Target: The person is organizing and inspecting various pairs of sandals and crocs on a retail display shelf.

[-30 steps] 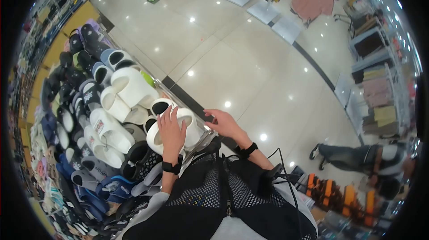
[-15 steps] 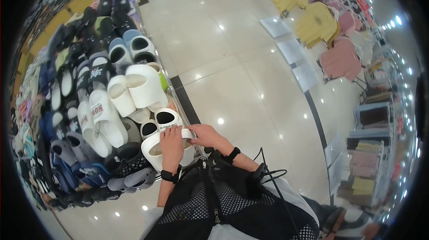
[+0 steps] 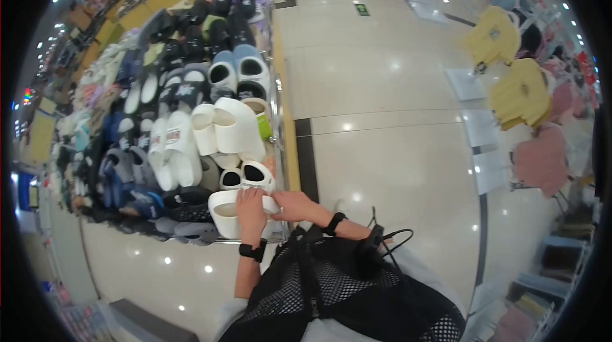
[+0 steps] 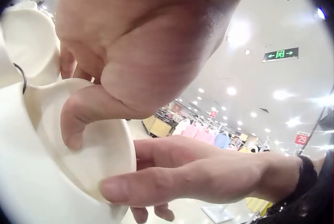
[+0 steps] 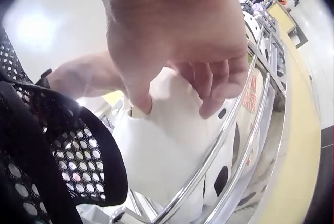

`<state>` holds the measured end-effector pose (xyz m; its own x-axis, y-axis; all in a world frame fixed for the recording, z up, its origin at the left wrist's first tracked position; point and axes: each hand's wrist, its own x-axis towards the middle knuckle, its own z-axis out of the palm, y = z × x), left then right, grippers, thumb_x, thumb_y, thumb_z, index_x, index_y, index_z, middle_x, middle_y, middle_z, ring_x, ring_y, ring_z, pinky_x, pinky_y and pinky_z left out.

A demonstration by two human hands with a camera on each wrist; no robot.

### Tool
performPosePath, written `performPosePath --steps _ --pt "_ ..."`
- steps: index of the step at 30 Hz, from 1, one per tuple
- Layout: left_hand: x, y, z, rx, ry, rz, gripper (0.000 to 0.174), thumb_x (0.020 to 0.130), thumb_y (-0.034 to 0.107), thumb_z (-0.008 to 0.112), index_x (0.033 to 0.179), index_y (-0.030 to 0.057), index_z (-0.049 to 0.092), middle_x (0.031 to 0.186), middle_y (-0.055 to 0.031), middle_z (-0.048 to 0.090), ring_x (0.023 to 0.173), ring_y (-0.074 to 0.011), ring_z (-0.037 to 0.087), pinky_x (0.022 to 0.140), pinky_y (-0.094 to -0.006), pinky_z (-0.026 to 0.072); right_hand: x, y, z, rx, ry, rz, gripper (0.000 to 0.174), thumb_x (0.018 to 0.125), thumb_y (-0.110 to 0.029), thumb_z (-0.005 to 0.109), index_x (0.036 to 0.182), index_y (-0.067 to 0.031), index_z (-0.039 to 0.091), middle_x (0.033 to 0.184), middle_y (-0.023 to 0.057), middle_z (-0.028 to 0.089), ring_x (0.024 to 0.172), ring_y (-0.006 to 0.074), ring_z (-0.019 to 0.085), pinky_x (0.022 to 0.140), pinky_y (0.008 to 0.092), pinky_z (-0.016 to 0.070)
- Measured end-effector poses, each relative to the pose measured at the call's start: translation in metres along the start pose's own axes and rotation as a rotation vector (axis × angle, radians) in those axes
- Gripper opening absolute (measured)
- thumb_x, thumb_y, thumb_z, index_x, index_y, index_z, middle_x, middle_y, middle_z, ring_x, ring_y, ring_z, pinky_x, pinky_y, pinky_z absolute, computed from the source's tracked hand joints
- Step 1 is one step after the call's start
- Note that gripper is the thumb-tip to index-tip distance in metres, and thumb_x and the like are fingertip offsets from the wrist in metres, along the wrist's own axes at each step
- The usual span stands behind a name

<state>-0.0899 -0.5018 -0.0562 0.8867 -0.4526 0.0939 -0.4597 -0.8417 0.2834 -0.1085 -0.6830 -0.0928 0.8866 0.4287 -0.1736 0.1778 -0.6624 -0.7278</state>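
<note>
A pair of thick white slides [image 3: 223, 214] lies at the near right corner of the shoe display. My left hand [image 3: 251, 216] grips the right slide's upper, its thumb inside the opening in the left wrist view, where that slide [image 4: 57, 145] fills the lower left. Around the same slide's other side curls my right hand [image 3: 294, 207], thumb on the rim and fingers on the outer wall of the white slide [image 5: 162, 145] in the right wrist view. A thin dark loop [image 4: 22, 78] shows between the two slides.
Rows of slippers and clogs [image 3: 182, 147] cover the display to the left and ahead. A chrome rail [image 5: 201, 169] runs along its right edge, close to my right hand. Tiled floor [image 3: 389, 170] lies right, with clothes racks [image 3: 519, 93] beyond.
Both hands have come down onto the white slide, and the right hand has moved left to grip it. The head view has turned, so the display now stands more upright in view.
</note>
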Motion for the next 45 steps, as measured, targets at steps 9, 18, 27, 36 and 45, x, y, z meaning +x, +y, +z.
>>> performPosePath --steps 9,18,27,36,45 --pt "0.004 0.009 0.014 -0.003 0.018 -0.229 0.041 0.069 -0.014 0.059 0.101 0.0097 0.069 0.111 -0.0132 0.068 0.122 -0.0342 0.06 0.118 -0.0487 0.0363 -0.037 0.076 -0.045 0.072 -0.187 -0.021 0.058 0.085 -0.045 0.074 0.128 -0.0065 0.064 0.11 0.0143 0.075 0.103 0.0347 0.071 0.089 0.0436 0.0562" --pt "0.008 0.021 0.006 -0.16 -0.011 -0.457 0.049 0.067 -0.015 0.056 0.105 0.0126 0.071 0.124 -0.012 0.067 0.125 -0.037 0.057 0.108 -0.0439 0.0457 -0.028 0.097 -0.069 0.137 -0.069 -0.102 0.041 0.088 -0.031 0.072 0.117 -0.0026 0.068 0.098 0.0157 0.076 0.091 0.0338 0.073 0.082 0.0416 0.0579" --pt "0.013 0.019 -0.035 -0.304 -0.134 -0.23 0.058 0.07 -0.014 0.061 0.123 0.0088 0.066 0.128 -0.0139 0.065 0.128 -0.0355 0.056 0.108 -0.0443 0.0455 0.009 0.114 -0.114 0.403 -0.145 -0.064 0.036 0.09 -0.025 0.071 0.119 -0.0028 0.069 0.097 0.0138 0.076 0.085 0.0282 0.073 0.079 0.0376 0.0574" --pt "0.125 0.027 -0.074 -0.234 0.411 -0.498 0.07 0.078 0.009 0.081 0.142 0.0048 0.052 0.14 -0.0165 0.055 0.133 -0.0382 0.049 0.109 -0.0469 0.0432 0.135 0.069 -0.229 0.244 -0.029 -0.308 0.066 0.084 -0.027 0.083 0.141 -0.0089 0.055 0.109 0.0104 0.072 0.081 0.0229 0.069 0.075 0.0348 0.0565" --pt "0.196 -0.007 -0.061 -0.206 0.395 -0.5 0.114 0.059 0.02 0.095 0.154 0.0031 0.034 0.156 -0.0179 0.04 0.146 -0.0388 0.036 0.124 -0.0533 0.0266 0.237 -0.005 -0.246 -0.075 -0.206 -0.233 0.059 0.083 -0.063 0.071 0.104 -0.007 0.071 0.084 0.0134 0.074 0.075 0.0309 0.072 0.07 0.0387 0.0557"
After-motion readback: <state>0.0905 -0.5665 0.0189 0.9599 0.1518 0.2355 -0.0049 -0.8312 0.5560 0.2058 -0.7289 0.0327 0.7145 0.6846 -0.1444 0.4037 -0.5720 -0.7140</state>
